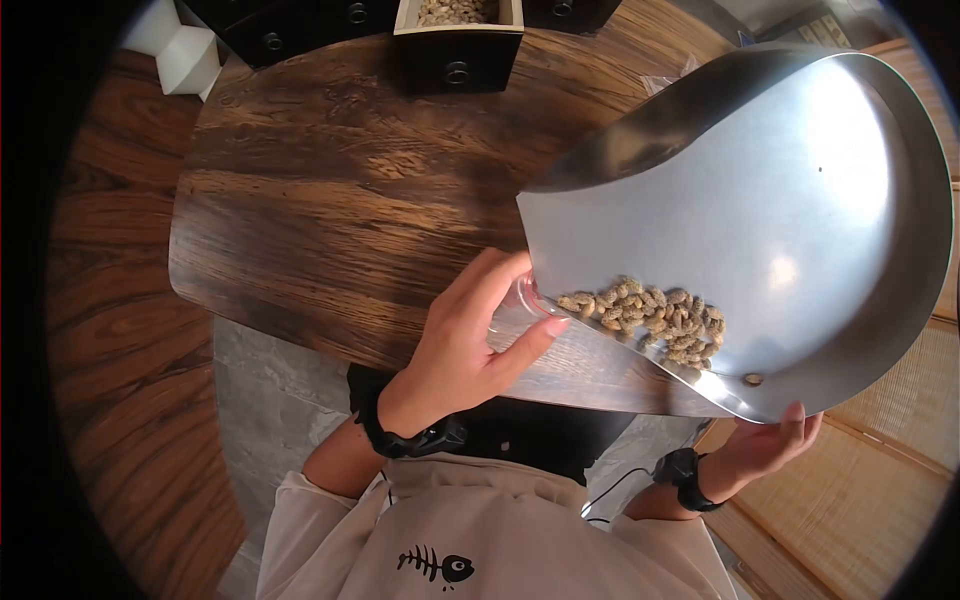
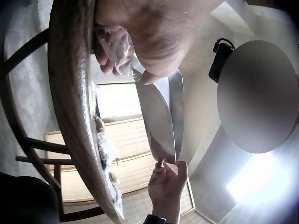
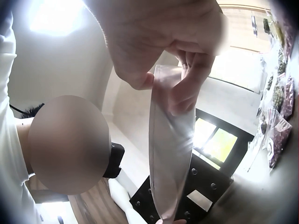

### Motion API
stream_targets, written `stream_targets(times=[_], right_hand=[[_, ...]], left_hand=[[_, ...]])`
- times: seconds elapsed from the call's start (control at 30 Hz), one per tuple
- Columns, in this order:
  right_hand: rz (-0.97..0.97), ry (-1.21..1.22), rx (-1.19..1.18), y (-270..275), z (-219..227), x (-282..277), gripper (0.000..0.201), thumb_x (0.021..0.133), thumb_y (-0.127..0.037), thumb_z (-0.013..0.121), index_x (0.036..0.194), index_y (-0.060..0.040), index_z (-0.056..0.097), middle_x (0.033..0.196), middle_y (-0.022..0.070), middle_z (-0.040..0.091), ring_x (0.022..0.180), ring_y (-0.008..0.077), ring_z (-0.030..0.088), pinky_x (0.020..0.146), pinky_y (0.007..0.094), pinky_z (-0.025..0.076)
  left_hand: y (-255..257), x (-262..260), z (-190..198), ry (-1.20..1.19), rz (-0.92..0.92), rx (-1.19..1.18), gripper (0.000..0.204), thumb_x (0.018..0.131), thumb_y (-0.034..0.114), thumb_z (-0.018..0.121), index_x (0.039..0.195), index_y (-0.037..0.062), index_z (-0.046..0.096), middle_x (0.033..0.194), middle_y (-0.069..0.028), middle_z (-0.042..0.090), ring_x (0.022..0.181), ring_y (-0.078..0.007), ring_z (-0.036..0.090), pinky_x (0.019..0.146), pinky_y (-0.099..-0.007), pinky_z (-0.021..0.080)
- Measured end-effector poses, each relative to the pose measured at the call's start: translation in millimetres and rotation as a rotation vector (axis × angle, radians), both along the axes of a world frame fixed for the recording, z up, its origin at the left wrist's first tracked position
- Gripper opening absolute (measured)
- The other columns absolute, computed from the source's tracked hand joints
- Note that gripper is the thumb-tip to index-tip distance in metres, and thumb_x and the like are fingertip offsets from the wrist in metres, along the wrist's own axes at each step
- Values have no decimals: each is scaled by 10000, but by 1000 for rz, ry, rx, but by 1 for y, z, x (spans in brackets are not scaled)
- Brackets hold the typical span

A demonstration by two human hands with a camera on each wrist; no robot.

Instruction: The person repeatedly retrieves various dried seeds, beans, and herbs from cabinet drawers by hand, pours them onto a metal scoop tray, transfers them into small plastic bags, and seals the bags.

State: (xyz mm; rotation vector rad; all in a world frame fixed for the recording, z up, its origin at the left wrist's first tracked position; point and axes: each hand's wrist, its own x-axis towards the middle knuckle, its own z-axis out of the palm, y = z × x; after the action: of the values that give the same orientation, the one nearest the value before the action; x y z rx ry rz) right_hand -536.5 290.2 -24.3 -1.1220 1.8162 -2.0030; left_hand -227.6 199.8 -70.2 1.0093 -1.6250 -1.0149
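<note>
A large silver metal scoop pan (image 1: 660, 220) is tilted over the table on the right in the head view. Brown, knobbly dried pieces (image 1: 670, 325) are heaped along its lower side near the narrow mouth, and a single piece (image 1: 753, 380) lies apart. My right hand (image 1: 770, 445) grips the pan's near rim, thumb on one face and fingers on the other in the right wrist view. At the mouth, my left hand (image 1: 460, 340) holds a clear plastic bag (image 2: 119, 51) between thumb and fingers. The bag's opening overlaps the pan's corner in the head view.
On the wooden table (image 1: 330, 220), a black drawer cabinet (image 1: 300, 35) stands at the back. One drawer (image 1: 458, 75) is pulled out, with pale pieces inside. Several filled plastic bags (image 3: 280, 135) lie at the right wrist view's edge. White faceted object (image 1: 187, 60) at back left.
</note>
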Motion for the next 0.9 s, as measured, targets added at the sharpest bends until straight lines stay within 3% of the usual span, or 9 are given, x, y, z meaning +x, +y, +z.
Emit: stream_targets(times=[0.2,0.27,0.63,0.9], right_hand=[[-80,-26,-121,10,1,-7,546,868,-270,637,1284,78,578,1243,172,617,1142,282,605,971,402,513],[64,1,-125,14,4,-10,546,869,-282,651,1292,55,584,1254,166,616,1145,286,604,971,414,516],[46,30,-170,15,5,-8,554,861,-298,665,1295,39,595,1251,164,628,1139,283,613,959,428,528],[82,8,-217,17,-6,-15,520,862,-283,661,1270,34,607,1208,157,647,1113,279,625,943,426,532]], left_hand=[[0,-1,-1,-39,-34,-4,501,864,87,781,1302,-40,574,983,-109,619,853,-179,636,782,-299,512],[0,-1,0,-56,-38,-4,504,861,85,785,1302,-39,574,980,-112,617,851,-182,643,780,-303,515],[0,-1,2,-82,-24,5,424,857,101,804,1176,-55,573,973,-128,599,837,-204,630,764,-307,510],[-1,-1,-4,-42,-39,-12,437,857,85,800,1202,-53,571,978,-116,601,841,-197,628,765,-309,517]])
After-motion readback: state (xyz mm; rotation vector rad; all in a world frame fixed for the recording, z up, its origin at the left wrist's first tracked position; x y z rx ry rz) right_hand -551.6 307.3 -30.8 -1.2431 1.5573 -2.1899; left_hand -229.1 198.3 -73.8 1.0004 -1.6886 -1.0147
